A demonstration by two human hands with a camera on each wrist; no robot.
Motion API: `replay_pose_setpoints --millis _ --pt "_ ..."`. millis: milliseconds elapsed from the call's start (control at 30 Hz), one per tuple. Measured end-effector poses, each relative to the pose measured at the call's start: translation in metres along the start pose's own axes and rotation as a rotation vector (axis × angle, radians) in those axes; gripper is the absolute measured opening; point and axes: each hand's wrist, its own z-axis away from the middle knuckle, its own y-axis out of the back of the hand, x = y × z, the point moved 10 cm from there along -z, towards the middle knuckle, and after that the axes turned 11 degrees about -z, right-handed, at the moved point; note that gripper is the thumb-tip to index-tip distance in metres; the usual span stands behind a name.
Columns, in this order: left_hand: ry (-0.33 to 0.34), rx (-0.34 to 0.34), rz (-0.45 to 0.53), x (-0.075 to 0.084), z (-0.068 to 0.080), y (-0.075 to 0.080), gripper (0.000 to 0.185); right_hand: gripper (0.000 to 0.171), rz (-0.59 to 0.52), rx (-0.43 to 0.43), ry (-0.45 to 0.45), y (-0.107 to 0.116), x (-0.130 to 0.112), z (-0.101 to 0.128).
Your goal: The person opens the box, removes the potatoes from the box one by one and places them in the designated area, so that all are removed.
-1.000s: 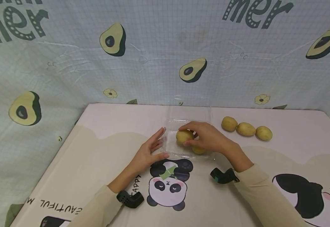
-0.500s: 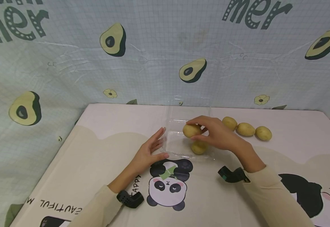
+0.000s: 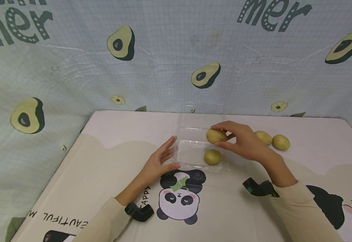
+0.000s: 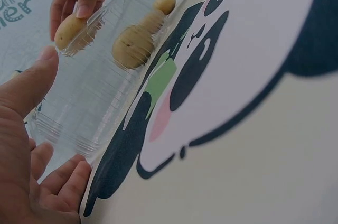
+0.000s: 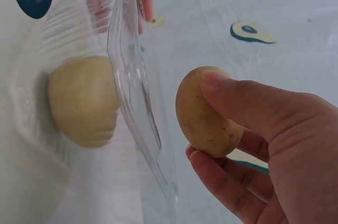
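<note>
My right hand (image 3: 245, 141) pinches a potato (image 3: 216, 136) between thumb and fingertips, above the right side of a clear plastic clamshell box (image 3: 191, 166). Seen from the right wrist, the held potato (image 5: 203, 113) is raised clear of the box's rim (image 5: 140, 92). A second potato (image 3: 213, 157) lies inside, near the front right corner. At the box's left side, my left hand (image 3: 159, 162) rests with fingers extended and thumb apart, fingertips right at the wall. The left wrist view shows this left hand (image 4: 31, 145) close along the clear plastic.
The box's transparent lid (image 3: 201, 114) stands raised at the back. Right of the box, two potatoes, one nearer (image 3: 263, 137) and one farther right (image 3: 281, 142), lie on the table (image 3: 315, 141); my right hand hides the spot beside them. A printed cloth (image 3: 164, 67) hangs behind.
My right hand has lifted the potato from inside the box and carried it right and slightly back, uncovering the second potato. The hand now hides one potato of the row. The left hand stays put.
</note>
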Motion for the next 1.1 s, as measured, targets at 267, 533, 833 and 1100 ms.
replay_pose_setpoints --millis 267,533,833,1100 --pt "-0.002 0.004 0.002 -0.001 0.0 0.0 0.09 0.048 0.024 0.025 -0.01 0.014 0.005 0.012" --pt "-0.018 0.0 0.006 0.002 0.0 0.0 0.09 0.049 0.053 0.071 0.003 0.027 0.013 0.027" --pt "-0.023 0.0 0.014 0.003 0.001 0.001 0.089 0.051 0.077 0.111 -0.026 0.042 0.02 0.04" --pt "-0.007 0.0 0.009 0.001 0.0 0.0 0.089 0.05 0.096 0.145 -0.04 0.057 0.023 0.053"
